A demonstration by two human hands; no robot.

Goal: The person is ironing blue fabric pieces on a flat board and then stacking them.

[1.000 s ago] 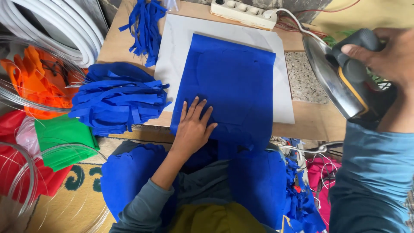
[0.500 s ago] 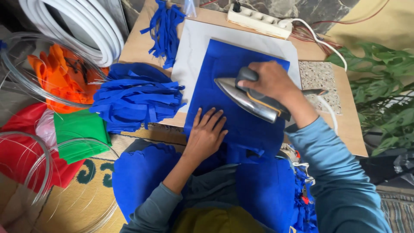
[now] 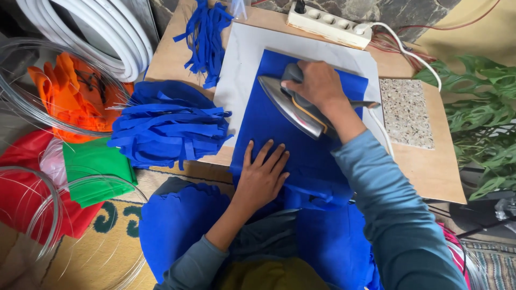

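Observation:
A blue cloth (image 3: 269,118) lies spread on a white pressing mat (image 3: 239,70) on a low wooden board (image 3: 430,166). My right hand (image 3: 317,86) grips the handle of a grey clothes iron (image 3: 293,107), whose sole rests on the cloth's upper middle, tip pointing up-left. My left hand (image 3: 263,174) lies flat with fingers spread on the near edge of the cloth. More blue fabric (image 3: 177,225) drapes over my lap below the board.
A pile of blue fabric strips (image 3: 166,129) sits left of the mat, more strips (image 3: 207,37) at the top. A white power strip (image 3: 328,24) and a speckled stone tile (image 3: 406,113) are on the board. Orange, green and red fabric, wire hoops and white tubing lie left; a plant right.
My right hand brought the iron from the air at the right down onto the blue cloth and has slid it up toward the far end. My left hand stays flat on the cloth.

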